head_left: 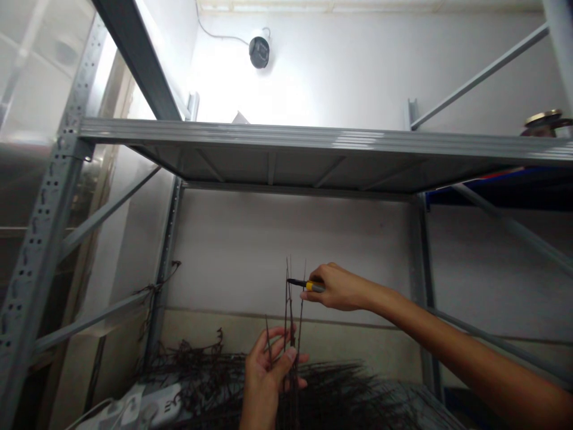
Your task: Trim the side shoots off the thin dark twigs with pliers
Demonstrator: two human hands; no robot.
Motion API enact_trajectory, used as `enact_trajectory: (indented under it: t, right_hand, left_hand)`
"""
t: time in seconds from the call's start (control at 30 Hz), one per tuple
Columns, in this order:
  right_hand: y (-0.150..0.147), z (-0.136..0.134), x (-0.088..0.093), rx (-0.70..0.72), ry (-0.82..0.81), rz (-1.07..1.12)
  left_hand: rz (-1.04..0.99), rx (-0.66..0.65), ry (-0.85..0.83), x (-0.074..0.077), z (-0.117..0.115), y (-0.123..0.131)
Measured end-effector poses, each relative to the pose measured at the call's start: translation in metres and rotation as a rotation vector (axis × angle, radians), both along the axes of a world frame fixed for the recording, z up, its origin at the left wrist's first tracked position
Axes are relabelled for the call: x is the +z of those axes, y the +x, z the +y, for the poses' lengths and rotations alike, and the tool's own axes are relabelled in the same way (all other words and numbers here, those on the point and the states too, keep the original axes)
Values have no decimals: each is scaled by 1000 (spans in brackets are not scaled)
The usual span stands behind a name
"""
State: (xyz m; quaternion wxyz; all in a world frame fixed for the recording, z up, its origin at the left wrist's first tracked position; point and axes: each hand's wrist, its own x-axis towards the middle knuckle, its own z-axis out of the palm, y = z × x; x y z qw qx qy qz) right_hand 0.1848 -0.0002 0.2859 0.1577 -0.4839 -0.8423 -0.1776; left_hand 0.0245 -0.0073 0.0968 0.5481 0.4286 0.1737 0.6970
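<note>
**Thin dark stems (290, 310), held upright before a steel shelving rack (166, 280)**

Left hand (266, 373): raised above the lower shelf (441, 406), fingers curled and slightly apart, the stems passing between them with their tips standing free.

Right hand (338, 288): reaching in from the right, thumb and fingers together, clamped on a pen-shaped tool (312, 286) with a yellow band and black tip. The tip sits just beside the stems; contact cannot be told.

Progress: only a few stems are in hand, while a much larger heap of loose dark stems (197, 370) lies spread across the shelf.

Containers: none shown holds stems. A white power strip (152, 405) lies at the shelf's near left corner, partly under the heap's edge.
</note>
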Motion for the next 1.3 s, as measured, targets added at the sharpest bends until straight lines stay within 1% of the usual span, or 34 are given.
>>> enact_trajectory:
  t: [0.2,0.4,0.57,0.77,0.9,1.03,1.13,1.3]
  right_hand:
    - [-2,-1,-5,20,116,-19]
    - [-4,-3,-13,12,134,-25]
    - [-1,2,-21,7,151,-23]
    - [10,17,-19,32,128,-67]
    - [13,22,-20,-2,185,-90]
    - [8,17,-25,-40,249,-110]
    - [6,15,-28,-54,253,-122]
    - [7,19,-33,-88,248,-96]
  left_hand:
    - [1,10,11,0,0,-2]
    - [4,36,-17,-3,3,-3]
    - [-8,71,-60,-6,4,-2]
    - [20,99,-39,-6,3,-1]
    - [24,100,-45,-4,4,2]
    - [-3,112,-54,-4,3,6]
    - [-9,93,-55,-5,2,5]
    - [-18,113,-40,-6,4,-1]
